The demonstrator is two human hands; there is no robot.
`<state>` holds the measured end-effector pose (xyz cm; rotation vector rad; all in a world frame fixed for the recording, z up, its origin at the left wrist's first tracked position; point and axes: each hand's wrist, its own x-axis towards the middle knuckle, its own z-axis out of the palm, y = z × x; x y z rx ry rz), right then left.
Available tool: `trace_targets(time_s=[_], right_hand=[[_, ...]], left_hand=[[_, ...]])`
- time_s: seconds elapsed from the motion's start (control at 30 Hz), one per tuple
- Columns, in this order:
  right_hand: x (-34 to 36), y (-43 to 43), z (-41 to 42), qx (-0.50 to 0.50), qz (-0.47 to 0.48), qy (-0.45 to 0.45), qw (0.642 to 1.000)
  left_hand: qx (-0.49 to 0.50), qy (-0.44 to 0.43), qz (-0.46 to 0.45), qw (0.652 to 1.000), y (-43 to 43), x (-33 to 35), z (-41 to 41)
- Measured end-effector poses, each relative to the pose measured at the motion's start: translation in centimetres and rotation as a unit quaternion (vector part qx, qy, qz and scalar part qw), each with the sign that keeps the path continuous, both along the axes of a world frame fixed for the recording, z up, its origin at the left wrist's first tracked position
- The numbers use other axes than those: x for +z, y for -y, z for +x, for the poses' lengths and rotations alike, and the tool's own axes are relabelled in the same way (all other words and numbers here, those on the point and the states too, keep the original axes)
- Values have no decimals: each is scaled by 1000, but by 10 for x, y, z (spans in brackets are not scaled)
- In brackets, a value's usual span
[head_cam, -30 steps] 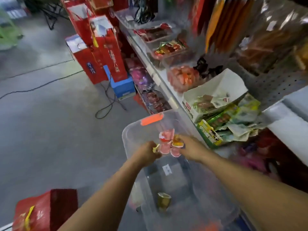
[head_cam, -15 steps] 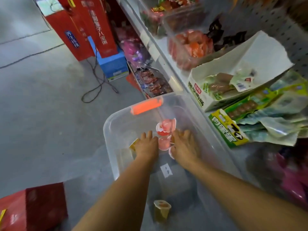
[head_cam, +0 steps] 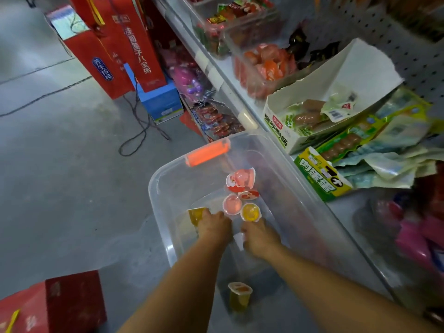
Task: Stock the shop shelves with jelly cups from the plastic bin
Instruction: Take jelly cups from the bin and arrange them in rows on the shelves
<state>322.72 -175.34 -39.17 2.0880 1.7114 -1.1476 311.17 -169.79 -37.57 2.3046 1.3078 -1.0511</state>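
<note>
A clear plastic bin [head_cam: 168, 227] with an orange latch [head_cam: 207, 152] stands on the floor beside the shelf. Both my hands are inside it. My left hand [head_cam: 214, 225] grips a yellow jelly cup [head_cam: 195, 215] at its fingertips. My right hand [head_cam: 259, 237] pinches the near end of a cluster of jelly cups: a yellow one [head_cam: 250, 212], a pink one [head_cam: 231, 204] and a larger pink one [head_cam: 240, 180] beyond. Another yellow jelly cup [head_cam: 239, 296] stands upright on the bin floor near me, between my forearms.
The white shelf edge [head_cam: 223, 85] runs along the bin's right side. On the shelf are a clear tub of orange jelly cups [head_cam: 264, 66], an open sausage carton [head_cam: 310, 116] and green packets [head_cam: 360, 150]. Red gift boxes [head_cam: 134, 44] and cables [head_cam: 139, 131] lie on the floor beyond.
My view has tilted down toward the bin. Both hands have stayed together inside it with the cups, and a yellow cup now shows at my right fingertips.
</note>
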Motion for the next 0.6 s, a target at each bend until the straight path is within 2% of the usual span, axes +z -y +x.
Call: trace_targets(time_s=[0.07,0.13,0.2,0.27,0.33,0.4,0.53,0.6], right_hand=[[1,9,-1,-12,-11,9,1000],[6,12,1,-72,3,-1,997],[19,14,8,-152,12,-19,988],[35,15,14,-236,9,-54,970],[57,19,20,-318,15,-103,942],[82,33,24,-395,36,-187,899],[145,84,24,-472,59,-325,818],[183,116,20,-490,68,-396,774]], left_hand=[[3,14,10,1000,1,10,-5],[45,44,-1,998,-1,19,-9],[121,93,-25,988,-2,29,-10],[218,145,-60,963,2,47,-11],[313,210,-96,921,9,73,-11],[398,289,-142,859,22,101,-10],[485,405,-176,755,68,154,-20],[542,444,-202,684,99,179,-26]])
